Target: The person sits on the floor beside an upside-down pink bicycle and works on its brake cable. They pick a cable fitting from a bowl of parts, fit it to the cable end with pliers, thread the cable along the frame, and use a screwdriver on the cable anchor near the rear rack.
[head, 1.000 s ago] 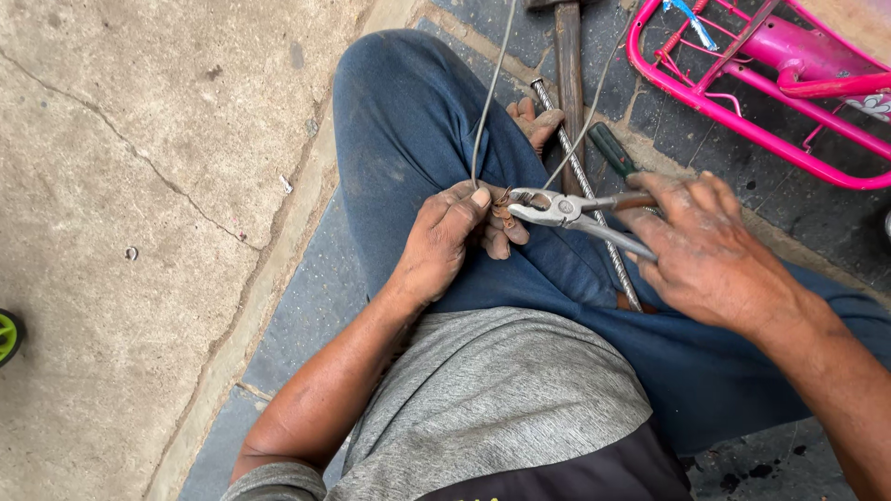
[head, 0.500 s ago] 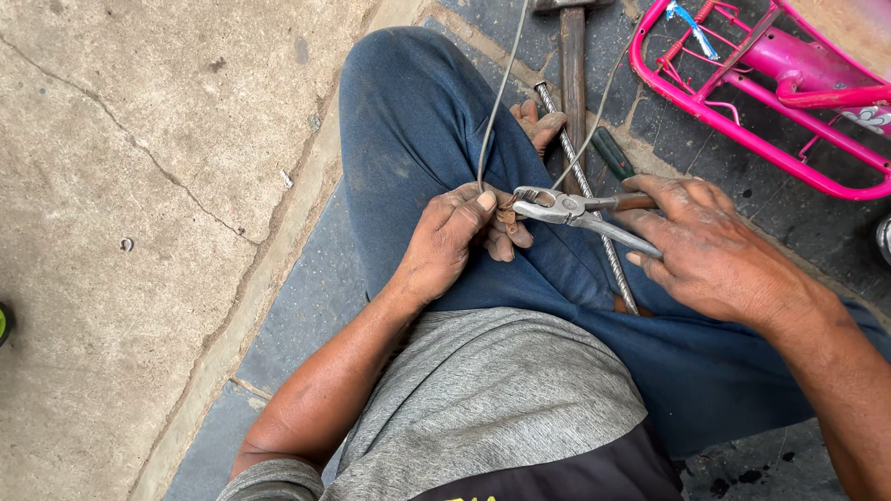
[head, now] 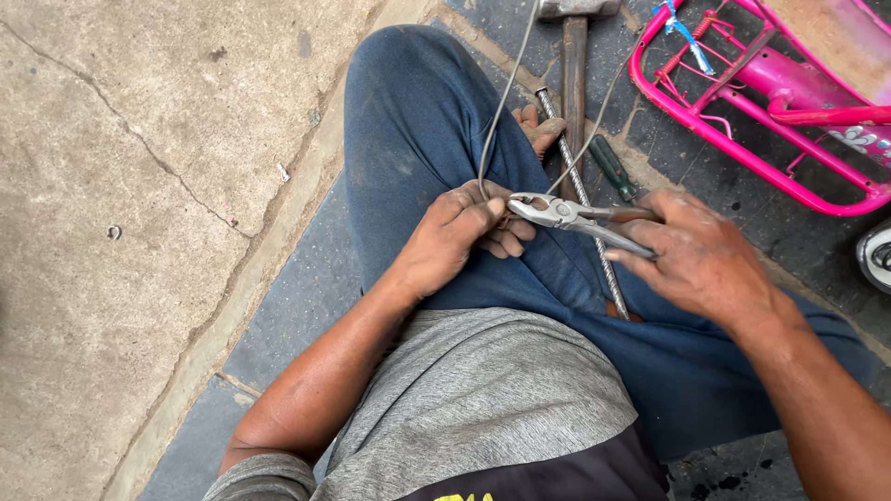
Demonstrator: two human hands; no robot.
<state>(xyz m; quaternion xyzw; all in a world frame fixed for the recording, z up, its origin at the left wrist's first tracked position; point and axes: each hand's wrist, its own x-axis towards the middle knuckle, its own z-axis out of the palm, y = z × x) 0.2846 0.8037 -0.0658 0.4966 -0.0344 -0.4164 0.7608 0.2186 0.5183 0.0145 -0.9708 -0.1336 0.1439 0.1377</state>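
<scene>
A cracked concrete slab (head: 121, 186) fills the left of the frame, edged by a pale kerb (head: 251, 278) running diagonally. Dark grey paving stones (head: 297, 306) cover the ground to the right. A pink metal frame (head: 742, 148) lies at upper right, in even daylight.

light: soft, even daylight | shadows: faint, diffuse, no hard edges | glare: slight sheen on the pliers (head: 566, 215) | focus: sharp in the centre | edges: mild wide-angle stretch at the corners
</scene>
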